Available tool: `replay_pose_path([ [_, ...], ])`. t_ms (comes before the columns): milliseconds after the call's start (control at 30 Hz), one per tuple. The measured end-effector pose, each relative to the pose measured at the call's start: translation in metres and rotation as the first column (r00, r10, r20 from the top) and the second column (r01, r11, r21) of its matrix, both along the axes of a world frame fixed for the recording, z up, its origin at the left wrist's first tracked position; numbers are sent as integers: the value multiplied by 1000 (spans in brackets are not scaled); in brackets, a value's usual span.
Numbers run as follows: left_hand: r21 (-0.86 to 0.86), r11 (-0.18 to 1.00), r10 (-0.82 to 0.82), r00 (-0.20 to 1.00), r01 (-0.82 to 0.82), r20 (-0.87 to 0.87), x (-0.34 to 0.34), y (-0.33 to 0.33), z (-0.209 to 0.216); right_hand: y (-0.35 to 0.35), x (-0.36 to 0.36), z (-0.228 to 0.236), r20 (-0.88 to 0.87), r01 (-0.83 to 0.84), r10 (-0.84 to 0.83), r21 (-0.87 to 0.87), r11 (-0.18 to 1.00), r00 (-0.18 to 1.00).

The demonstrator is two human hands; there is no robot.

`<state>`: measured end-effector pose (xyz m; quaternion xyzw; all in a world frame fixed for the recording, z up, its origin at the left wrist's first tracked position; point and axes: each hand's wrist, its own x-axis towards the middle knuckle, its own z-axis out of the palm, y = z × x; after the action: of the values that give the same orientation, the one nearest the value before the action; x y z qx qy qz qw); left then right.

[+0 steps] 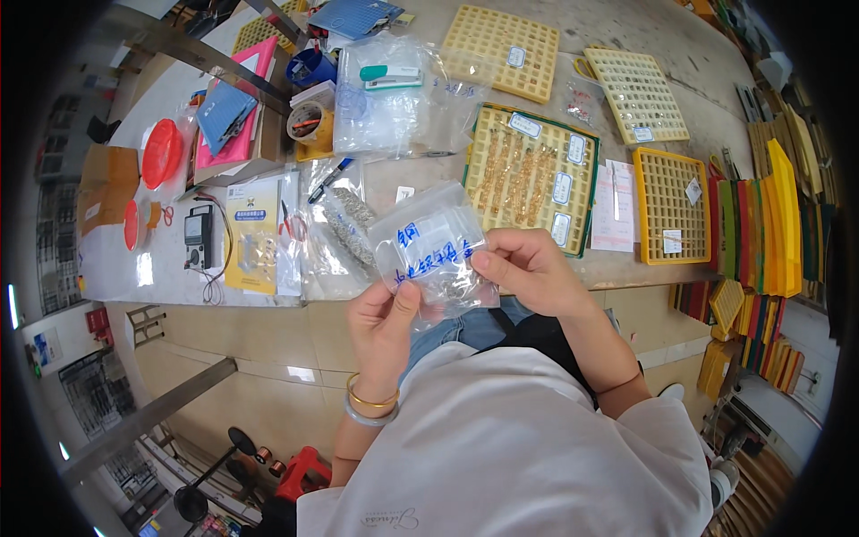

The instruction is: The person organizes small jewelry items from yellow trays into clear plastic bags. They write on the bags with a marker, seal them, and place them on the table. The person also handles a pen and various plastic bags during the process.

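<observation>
Between my hands is a small clear plastic bag (440,237) with blue handwriting and small metallic bits gathered at its bottom. My left hand (385,324) pinches its lower left edge, thumb on top. With thumb and bent fingers, my right hand (530,270) grips its right edge. Just beyond the bag lies another clear bag of grey metal pieces (344,228). To its right sits a yellow compartment tray (577,192) with rows of small gold-coloured parts and white labels.
More yellow compartment trays (676,208) stand at the right and back. A green and white stapler (391,77) lies on clear plastic bags (376,125). At left are a black meter (199,237), a yellow booklet (250,242) and a red bowl (162,153). A metal bar (152,421) crosses the lower left.
</observation>
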<state>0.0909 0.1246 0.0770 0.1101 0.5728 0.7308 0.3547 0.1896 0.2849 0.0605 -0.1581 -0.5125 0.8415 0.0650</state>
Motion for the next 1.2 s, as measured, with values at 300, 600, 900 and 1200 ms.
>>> replay_pose_path([
  [300,266,963,-36,999,40,-21,-21,-39,-49,-3,-2,-2,25,14,-17,113,994,1000],
  [600,-145,986,-88,995,80,-44,-44,-3,6,-3,4,-15,101,-198,173,345,918,980],
  [900,-309,951,-109,947,11,-303,-34,12,-17,-12,21,-38,64,-140,134,106,984,989],
  [1200,-426,890,-277,934,160,-228,-19,30,-25,-13,43,-69,85,-147,152,-64,987,985],
])
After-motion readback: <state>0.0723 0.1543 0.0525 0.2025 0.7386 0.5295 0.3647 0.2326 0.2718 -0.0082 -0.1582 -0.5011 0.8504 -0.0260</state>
